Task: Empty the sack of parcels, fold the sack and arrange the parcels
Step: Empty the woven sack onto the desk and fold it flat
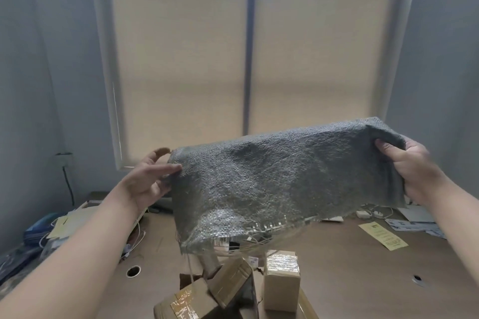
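A grey woven sack (280, 179) hangs in the air above the brown table (350, 267), its frayed open mouth pointing down. My right hand (412, 171) grips the sack's right corner. At the sack's left edge my left hand (149, 179) has loosely spread fingers that touch the cloth, and I cannot see a firm grip. Below the mouth lie several taped cardboard parcels: an upright box (282, 282), a tilted one (230, 282) and a flat one (185, 304) near the bottom edge.
Papers, cables and a blue object (39, 230) crowd the table's left side. A yellow slip (383, 235), printed sheets and white chargers lie at the right. Two round cable holes (133, 271) pierce the tabletop. A blind-covered window stands behind.
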A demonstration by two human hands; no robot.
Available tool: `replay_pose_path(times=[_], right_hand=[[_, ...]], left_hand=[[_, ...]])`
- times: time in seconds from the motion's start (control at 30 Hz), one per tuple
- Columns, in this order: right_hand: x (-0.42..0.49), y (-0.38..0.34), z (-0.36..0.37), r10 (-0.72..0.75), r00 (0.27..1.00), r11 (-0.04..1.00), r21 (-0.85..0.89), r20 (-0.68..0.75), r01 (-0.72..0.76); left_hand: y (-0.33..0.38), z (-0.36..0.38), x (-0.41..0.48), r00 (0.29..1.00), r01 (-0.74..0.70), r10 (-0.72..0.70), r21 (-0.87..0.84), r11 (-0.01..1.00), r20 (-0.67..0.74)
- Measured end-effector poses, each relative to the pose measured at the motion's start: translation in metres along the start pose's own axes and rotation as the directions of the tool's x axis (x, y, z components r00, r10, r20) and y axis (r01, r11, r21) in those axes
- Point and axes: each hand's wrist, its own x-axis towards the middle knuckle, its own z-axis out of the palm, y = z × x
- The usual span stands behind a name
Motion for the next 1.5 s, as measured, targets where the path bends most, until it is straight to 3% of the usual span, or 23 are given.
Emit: replay_pose_path(times=[0.07,0.2,0.4,0.63,0.77,0.97,1.2,1.5], right_hand=[[0.001,0.003,0.003,-0.014,0.999,1.000,0.011,-0.029,0.015],[0.003,0.006,0.007,-0.027,0.998,0.998,0.047,-0.060,0.030],[0.000,0.003,0.000,0.016,1.000,0.998,0.060,-0.017,-0.015],[-0.005,0.000,-0.007,0.080,0.995,0.997,0.004,0.054,-0.081],[-0.006,-0.002,-0.010,0.126,0.982,0.990,0.042,0.140,-0.133],[-0.003,-0.003,-0.015,0.109,0.985,0.979,0.160,0.132,-0.129],[0.000,0.000,-0.021,0.123,0.972,0.978,0.141,0.199,-0.152],[0.011,0.003,-0.021,0.146,0.987,0.983,0.106,0.071,-0.153]], left_hand=[[-0.009,0.002,-0.002,1.000,-0.026,0.026,-0.080,0.996,-0.003],[-0.024,0.000,-0.005,0.978,-0.001,0.010,-0.041,0.999,0.210],[-0.021,0.003,-0.003,0.993,-0.017,0.013,0.030,0.999,0.117],[-0.003,0.001,-0.005,0.984,-0.116,0.095,0.137,0.984,0.149],[0.003,-0.004,0.001,0.985,-0.127,0.113,0.108,0.986,0.128],[0.006,-0.009,0.007,0.980,-0.136,0.117,0.112,0.984,0.163],[0.004,-0.011,0.010,0.981,-0.131,0.112,0.114,0.985,0.158],[0.004,-0.013,0.006,0.988,-0.098,0.078,0.154,0.983,0.131]])
